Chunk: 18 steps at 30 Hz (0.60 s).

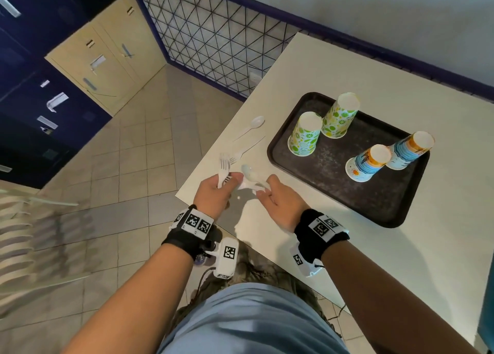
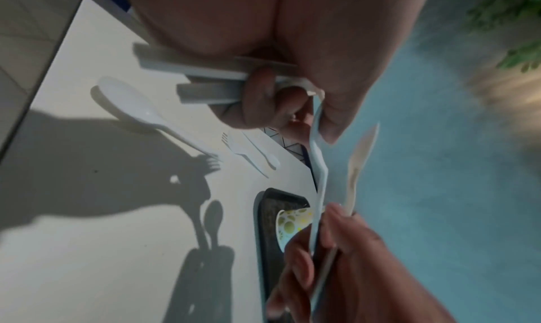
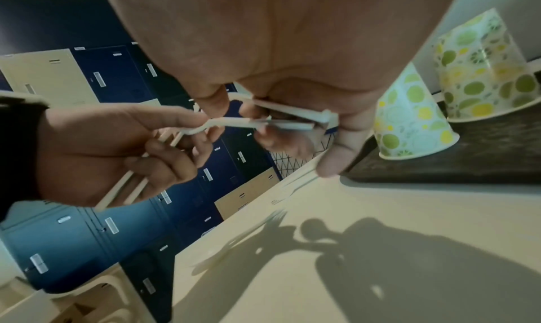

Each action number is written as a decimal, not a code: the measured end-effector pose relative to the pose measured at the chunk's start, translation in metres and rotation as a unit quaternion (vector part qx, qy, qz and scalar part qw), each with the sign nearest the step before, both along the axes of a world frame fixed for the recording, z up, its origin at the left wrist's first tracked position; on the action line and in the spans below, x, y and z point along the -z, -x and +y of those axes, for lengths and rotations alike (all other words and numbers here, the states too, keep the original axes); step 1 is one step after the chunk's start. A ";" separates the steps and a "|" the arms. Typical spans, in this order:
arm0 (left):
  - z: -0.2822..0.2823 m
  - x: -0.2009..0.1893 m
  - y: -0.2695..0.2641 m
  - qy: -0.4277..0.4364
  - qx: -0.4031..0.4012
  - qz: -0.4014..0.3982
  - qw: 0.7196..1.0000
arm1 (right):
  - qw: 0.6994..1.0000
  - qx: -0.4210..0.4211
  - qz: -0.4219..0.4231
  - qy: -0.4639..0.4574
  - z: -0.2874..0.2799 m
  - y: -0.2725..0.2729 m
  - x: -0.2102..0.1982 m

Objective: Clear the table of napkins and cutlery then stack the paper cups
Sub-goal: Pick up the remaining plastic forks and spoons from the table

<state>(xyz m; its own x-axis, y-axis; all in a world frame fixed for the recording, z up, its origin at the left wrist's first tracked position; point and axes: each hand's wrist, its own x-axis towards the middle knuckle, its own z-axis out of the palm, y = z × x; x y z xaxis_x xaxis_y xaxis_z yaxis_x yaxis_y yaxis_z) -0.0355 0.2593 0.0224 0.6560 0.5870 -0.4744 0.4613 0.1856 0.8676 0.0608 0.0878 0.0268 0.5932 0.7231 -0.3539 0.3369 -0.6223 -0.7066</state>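
My left hand [image 1: 216, 193] grips a bundle of white plastic cutlery [image 2: 205, 73], with fork tines [image 1: 224, 165] sticking out past the fingers. Beside it, my right hand [image 1: 275, 198] pinches a white spoon [image 1: 250, 172]. A second white piece [image 3: 228, 122] spans between both hands, and both touch it. On the white table [image 1: 347, 65] beyond the hands lie a spoon [image 1: 254, 125] and a fork [image 1: 244, 149]. Another spoon [image 2: 131, 105] lies on the table close under my hands. Four paper cups stand upside down on the dark tray [image 1: 334, 172]: two green-patterned [image 1: 304, 134] [image 1: 339, 116], two blue-and-orange [image 1: 369, 164] [image 1: 411, 150].
The table's left edge [image 1: 203, 156] runs right beside my left hand, with tiled floor [image 1: 149, 145] below it. Blue and cream lockers [image 1: 101, 59] and a wire mesh panel [image 1: 213, 33] stand beyond. No napkins are in view.
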 end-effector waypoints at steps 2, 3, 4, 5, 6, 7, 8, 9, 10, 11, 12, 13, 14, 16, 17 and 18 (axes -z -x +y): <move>-0.001 -0.001 0.001 0.055 -0.028 -0.025 0.998 | 0.999 0.017 0.035 -0.030 0.001 0.008 0.004; -0.003 -0.001 0.003 0.083 -0.034 -0.045 0.995 | 0.998 0.027 0.048 -0.035 0.002 0.012 0.006; -0.006 0.002 0.006 0.111 -0.041 -0.059 0.991 | 0.997 0.036 0.057 -0.038 0.004 0.015 0.008; -0.008 0.003 0.009 0.131 -0.046 -0.061 0.989 | 0.996 0.038 0.063 -0.041 0.007 0.019 0.008; -0.010 0.006 0.011 0.137 -0.043 -0.061 0.988 | 0.996 0.036 0.068 -0.040 0.011 0.023 0.010; -0.013 0.005 0.013 0.136 -0.034 -0.060 0.988 | 0.996 0.030 0.074 -0.036 0.016 0.026 0.009; -0.014 0.008 0.014 0.132 -0.025 -0.058 0.989 | 0.996 0.021 0.082 -0.030 0.021 0.030 0.010; -0.017 0.005 0.013 0.129 -0.019 -0.053 0.990 | 0.996 0.008 0.086 -0.020 0.025 0.032 0.010; -0.016 0.006 0.012 0.115 -0.014 -0.043 0.992 | 0.996 -0.009 0.085 -0.009 0.030 0.034 0.011; -0.017 0.001 0.010 0.102 -0.016 -0.025 0.994 | 0.996 -0.029 0.084 0.002 0.036 0.036 0.011; -0.014 0.001 0.007 0.078 -0.021 0.003 0.997 | 0.996 -0.047 0.081 0.013 0.041 0.039 0.011; -0.013 -0.003 0.004 0.054 -0.032 0.037 0.997 | 0.995 -0.058 0.081 0.019 0.047 0.041 0.010; -0.010 -0.003 0.003 0.025 -0.037 0.069 0.997 | 0.994 -0.065 0.086 0.024 0.052 0.043 0.011; 0.000 -0.003 0.004 -0.015 -0.063 0.113 0.991 | 0.991 -0.074 0.103 0.030 0.059 0.046 0.009; 0.006 -0.003 0.005 -0.022 -0.088 0.126 0.988 | 0.990 -0.082 0.111 0.034 0.061 0.046 0.010; 0.015 0.001 0.008 -0.019 -0.102 0.130 0.986 | 0.989 -0.087 0.113 0.043 0.063 0.043 0.011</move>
<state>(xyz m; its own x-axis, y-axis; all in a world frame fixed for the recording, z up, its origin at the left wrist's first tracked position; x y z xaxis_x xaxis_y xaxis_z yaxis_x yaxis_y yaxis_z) -0.0436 0.2748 0.0212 0.3813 0.7142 -0.5870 0.6259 0.2678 0.7325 0.0176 0.1511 0.0160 0.3606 0.7692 -0.5275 0.2832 -0.6291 -0.7239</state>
